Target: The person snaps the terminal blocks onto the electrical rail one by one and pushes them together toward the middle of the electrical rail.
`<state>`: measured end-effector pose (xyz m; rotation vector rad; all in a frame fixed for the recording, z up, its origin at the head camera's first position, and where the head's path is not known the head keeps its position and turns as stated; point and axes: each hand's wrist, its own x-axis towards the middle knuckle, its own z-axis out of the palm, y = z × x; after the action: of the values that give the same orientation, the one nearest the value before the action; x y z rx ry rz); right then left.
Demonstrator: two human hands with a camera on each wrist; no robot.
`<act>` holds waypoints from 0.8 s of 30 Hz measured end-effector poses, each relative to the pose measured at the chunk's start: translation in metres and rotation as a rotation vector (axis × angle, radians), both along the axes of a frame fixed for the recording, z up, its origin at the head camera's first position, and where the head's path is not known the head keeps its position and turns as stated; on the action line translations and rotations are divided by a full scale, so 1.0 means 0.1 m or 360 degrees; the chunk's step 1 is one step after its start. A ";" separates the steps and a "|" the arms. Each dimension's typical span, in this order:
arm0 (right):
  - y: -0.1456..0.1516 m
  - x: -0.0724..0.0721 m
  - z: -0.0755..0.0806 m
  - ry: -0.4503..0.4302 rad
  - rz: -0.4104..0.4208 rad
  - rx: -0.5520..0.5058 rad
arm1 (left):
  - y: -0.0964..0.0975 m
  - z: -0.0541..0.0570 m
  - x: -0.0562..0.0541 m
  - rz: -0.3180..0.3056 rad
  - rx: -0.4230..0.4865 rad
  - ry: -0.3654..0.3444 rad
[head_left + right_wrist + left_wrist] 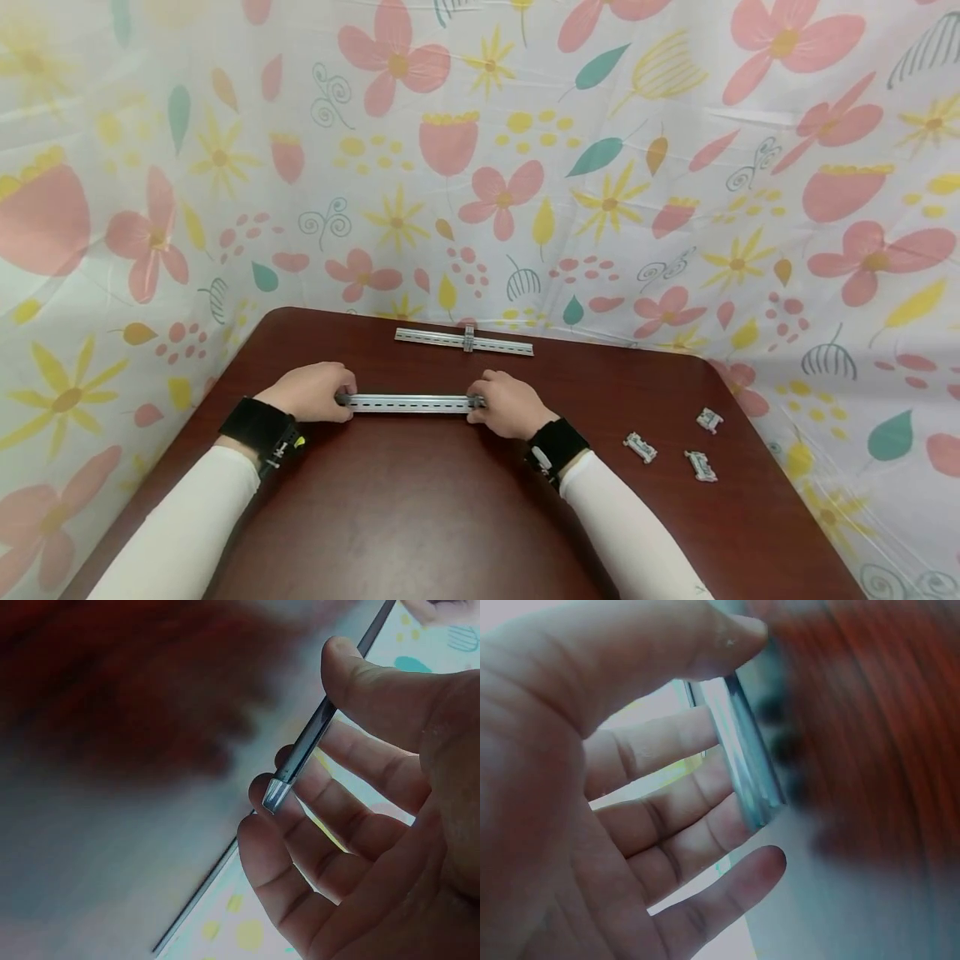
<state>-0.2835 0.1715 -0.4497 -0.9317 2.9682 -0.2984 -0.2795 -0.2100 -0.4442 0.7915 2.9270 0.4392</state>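
A silvery slotted DIN rail lies lengthwise between my two hands over the table. My left hand holds its left end. In the left wrist view the thumb is on one side of the rail and the fingers are on the other, with the little finger off past the end. At the right end my right hand grips the rail between thumb and fingers. The right wrist view shows the bright cut end of the rail against the fingers.
Farther back lies a second slotted rail with a small grey clip-like block across its middle. Three small pale parts are spread on the right of the brown table. A flower-patterned curtain hangs behind and at both sides.
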 end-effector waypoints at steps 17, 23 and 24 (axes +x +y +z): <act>0.57 0.29 -0.08 0.0041 -0.0009 -0.0116 | 0.35 -0.09 0.07 -0.0114 0.0021 0.0088; 0.66 0.34 -0.05 0.0009 -0.0035 -0.0085 | 0.45 -0.12 0.12 -0.0141 0.0030 0.0119; 0.68 0.35 -0.05 0.0002 -0.0043 -0.0073 | 0.47 -0.12 0.12 -0.0148 0.0035 0.0125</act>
<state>-0.2489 0.2390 -0.4545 -0.8968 2.9894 -0.3678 -0.2670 -0.1630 -0.4560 0.9647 2.9460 0.4429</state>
